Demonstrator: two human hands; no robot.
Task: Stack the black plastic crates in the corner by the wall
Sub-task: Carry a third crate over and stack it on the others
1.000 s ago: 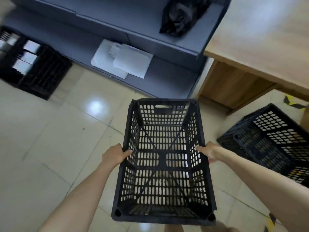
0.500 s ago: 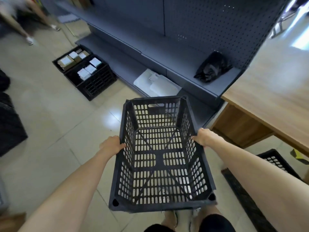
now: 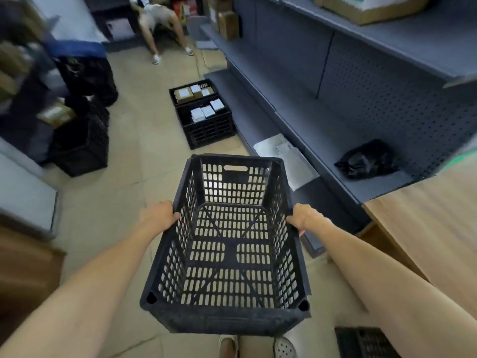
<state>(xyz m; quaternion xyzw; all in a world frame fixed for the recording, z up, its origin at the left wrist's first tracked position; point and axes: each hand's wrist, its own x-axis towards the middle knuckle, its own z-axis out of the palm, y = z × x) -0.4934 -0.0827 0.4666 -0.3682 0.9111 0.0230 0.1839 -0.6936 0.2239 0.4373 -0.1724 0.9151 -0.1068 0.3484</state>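
I hold an empty black plastic crate (image 3: 229, 316) in front of me, above the tiled floor. My left hand (image 3: 157, 215) grips its left rim and my right hand (image 3: 304, 218) grips its right rim. Two more black crates (image 3: 206, 125) with small boxes inside sit on the floor ahead, beside the shelving. Another black crate (image 3: 80, 148) stands at the left, with dark crates behind it. A corner of one more crate (image 3: 361, 342) shows at the bottom right.
Grey metal shelving (image 3: 335, 81) runs along the right, with a black bag (image 3: 366, 161) and white papers (image 3: 289, 156) on its low shelves. A wooden table (image 3: 426, 228) is at the right. A person (image 3: 160, 19) crouches at the far end of the aisle.
My view has swung up and left along the aisle. The crate has stayed in both hands and come up with me; the far crates and the person have come into view.
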